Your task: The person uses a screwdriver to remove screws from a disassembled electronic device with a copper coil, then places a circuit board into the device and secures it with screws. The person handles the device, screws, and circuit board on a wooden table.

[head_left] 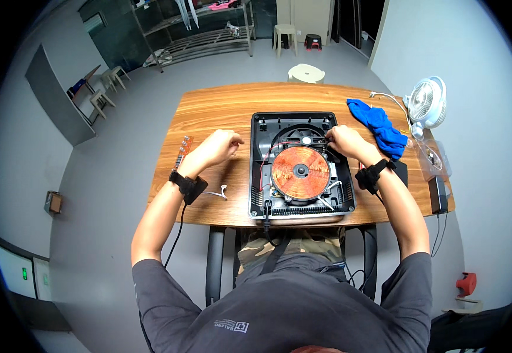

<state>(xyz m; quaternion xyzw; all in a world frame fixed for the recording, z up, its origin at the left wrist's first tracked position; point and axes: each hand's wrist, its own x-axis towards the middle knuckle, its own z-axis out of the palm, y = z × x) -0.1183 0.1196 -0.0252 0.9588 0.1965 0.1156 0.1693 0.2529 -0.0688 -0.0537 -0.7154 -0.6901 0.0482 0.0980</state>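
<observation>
I judge the step in hand to be work inside the open black casing (256, 147) on the wooden table (215, 106). The hands are well apart: the left hand (219, 146), at ten o'clock from the casing, has curled fingers above the table; the right hand (347, 141) bends over the casing's one o'clock edge. I cannot tell if either pinches something small. The next move, I think, calls for light fingertips near the red wire (261, 176). The copper coil (291, 176) is a flat disc with fine rings; the casing seems hard, ribbed plastic; the blue cloth (379, 125) at two o'clock is crumpled.
</observation>
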